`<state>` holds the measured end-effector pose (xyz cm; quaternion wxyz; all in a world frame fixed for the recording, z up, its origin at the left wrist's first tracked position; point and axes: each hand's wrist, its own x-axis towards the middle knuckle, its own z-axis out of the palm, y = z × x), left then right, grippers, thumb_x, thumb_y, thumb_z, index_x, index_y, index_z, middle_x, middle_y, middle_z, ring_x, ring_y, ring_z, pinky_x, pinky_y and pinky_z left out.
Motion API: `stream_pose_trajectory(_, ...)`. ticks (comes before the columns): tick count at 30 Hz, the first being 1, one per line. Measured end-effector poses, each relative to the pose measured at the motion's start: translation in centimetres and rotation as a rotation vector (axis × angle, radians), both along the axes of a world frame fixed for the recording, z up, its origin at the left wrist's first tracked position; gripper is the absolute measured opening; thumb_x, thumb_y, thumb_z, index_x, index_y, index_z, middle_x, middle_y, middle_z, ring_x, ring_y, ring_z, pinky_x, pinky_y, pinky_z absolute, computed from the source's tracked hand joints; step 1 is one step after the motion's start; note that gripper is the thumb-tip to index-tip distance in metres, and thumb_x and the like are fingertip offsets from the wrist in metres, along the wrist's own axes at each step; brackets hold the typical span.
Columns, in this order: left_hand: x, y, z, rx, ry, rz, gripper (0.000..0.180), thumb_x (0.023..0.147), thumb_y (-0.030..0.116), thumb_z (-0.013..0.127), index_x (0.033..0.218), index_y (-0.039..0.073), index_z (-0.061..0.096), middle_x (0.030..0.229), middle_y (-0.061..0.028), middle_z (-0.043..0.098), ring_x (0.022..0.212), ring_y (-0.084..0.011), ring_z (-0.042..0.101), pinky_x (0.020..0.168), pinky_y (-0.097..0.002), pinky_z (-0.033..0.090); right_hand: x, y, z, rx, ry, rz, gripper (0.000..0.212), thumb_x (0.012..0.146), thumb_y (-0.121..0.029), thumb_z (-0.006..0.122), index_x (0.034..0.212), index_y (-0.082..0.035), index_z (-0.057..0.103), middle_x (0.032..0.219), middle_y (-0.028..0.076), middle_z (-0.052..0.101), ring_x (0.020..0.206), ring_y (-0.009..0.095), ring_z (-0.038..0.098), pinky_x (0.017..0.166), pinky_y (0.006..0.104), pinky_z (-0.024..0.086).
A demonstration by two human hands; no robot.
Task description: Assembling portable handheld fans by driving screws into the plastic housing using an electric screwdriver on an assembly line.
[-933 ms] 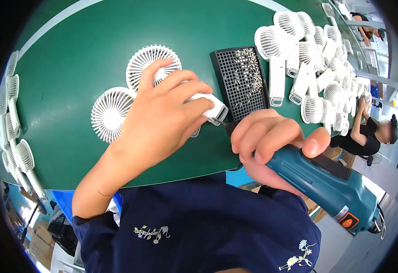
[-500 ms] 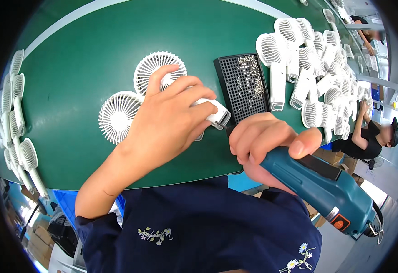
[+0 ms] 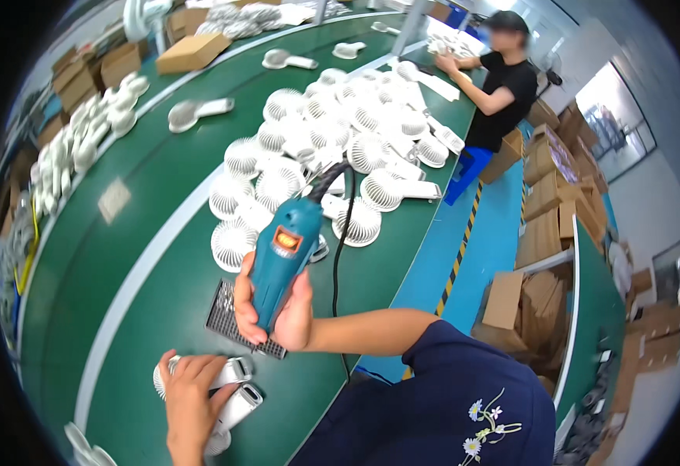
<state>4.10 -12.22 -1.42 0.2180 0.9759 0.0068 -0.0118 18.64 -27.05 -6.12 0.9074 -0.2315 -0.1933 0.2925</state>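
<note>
Blue flooring (image 3: 433, 268) crossed by yellow-and-black striped tape (image 3: 464, 237) runs along the right side of a long green table (image 3: 153, 314) with a pale stripe (image 3: 128, 295) down its length. Brown cardboard boxes (image 3: 538, 233) stand beyond the floor, and near the far end of the table a person in a black short-sleeved top and dark cap (image 3: 509, 97) has both hands at some white things, with a blue plastic stool (image 3: 470, 172) just below.

At the near end, the left hand (image 3: 191, 388) lies over a white plastic handheld fan with a round ribbed head (image 3: 233, 372); its fingers curve across the fan from above and the thumb comes in from the other side, so the handle is gripped between them and its end sticks out to the right. Just beside it, nearer the wearer, lies a second white handheld fan (image 3: 240, 405), partly covered by the same hand.

Farther up the table, the right hand (image 3: 297, 311) has its fingers wrapped around a teal electric screwdriver with an orange label (image 3: 287, 233), held with its thick rear end up; the tip cannot be made out. A black cord (image 3: 335, 279) hangs near it. Behind the hand, partly hidden, sits a black rectangular tray with a grid of holes (image 3: 222, 311). Beyond, a large heap of white handheld fans (image 3: 367, 151) covers much of the table.
</note>
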Motion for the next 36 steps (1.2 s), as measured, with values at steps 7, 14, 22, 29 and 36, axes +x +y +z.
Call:
stream_pose_trajectory(7, 6.5, 14.2, -2.0, 0.174, -0.192, -0.119, 0.036, 0.076, 0.018, 0.074, 0.109, 0.007, 0.067, 0.109, -0.0111, 0.067, 0.110, -0.0328, 0.058, 0.102, -0.0472, 0.037, -0.7, -2.8, -0.2, -0.048, -0.076, -0.122, 0.090, 0.073, -0.088, 0.046, 0.126, -0.016, 0.039, 0.075, 0.005, 0.049, 0.047, 0.014, 0.045, 0.043, 0.0299, 0.041)
stream_pose_trajectory(14, 5.3, 11.0, 2.2, -0.200, -0.193, 0.230, 0.052, 0.088, 0.034, 0.069, 0.126, 0.001, 0.057, 0.123, -0.0183, 0.061, 0.114, -0.0342, 0.058, 0.099, -0.0405, 0.045, -0.4, -2.0, 0.2, -0.009, -0.091, -0.027, 0.080, 0.079, -0.086, 0.040, 0.120, -0.017, 0.039, 0.069, 0.008, 0.049, 0.044, 0.019, 0.049, 0.040, 0.0331, 0.043)
stream_pose_trajectory(22, -8.2, -0.6, 2.2, 0.095, 0.193, 0.080, 0.061, 0.076, 0.034, 0.077, 0.127, 0.006, 0.057, 0.121, -0.0133, 0.058, 0.114, -0.0326, 0.054, 0.101, -0.0468, 0.040, 0.7, -1.0, 0.7, 0.074, -0.144, 0.001, 0.081, 0.082, -0.083, 0.039, 0.126, -0.015, 0.040, 0.074, 0.009, 0.052, 0.047, 0.021, 0.051, 0.045, 0.0347, 0.045)
stream_pose_trajectory(29, -4.8, -2.2, -1.0, 0.091, -0.065, 0.118, 0.044, 0.075, 0.018, 0.075, 0.115, 0.006, 0.062, 0.099, -0.0094, 0.061, 0.089, -0.0276, 0.058, 0.080, -0.0389, 0.044, 2.2, -1.6, -0.1, 0.058, -0.270, -0.017, 0.083, 0.080, -0.084, 0.041, 0.126, -0.015, 0.043, 0.076, 0.009, 0.052, 0.049, 0.020, 0.052, 0.045, 0.0366, 0.046)
stream_pose_trajectory(36, -3.3, -3.0, -2.0, -0.042, -0.026, 0.095, 0.042, 0.075, 0.024, 0.075, 0.110, 0.005, 0.060, 0.092, -0.0093, 0.056, 0.083, -0.0279, 0.056, 0.075, -0.0387, 0.044, 1.8, -1.4, -0.4, 0.088, -0.379, -0.149, 0.082, 0.083, -0.084, 0.033, 0.127, -0.015, 0.042, 0.073, 0.008, 0.050, 0.042, 0.018, 0.047, 0.038, 0.0334, 0.041)
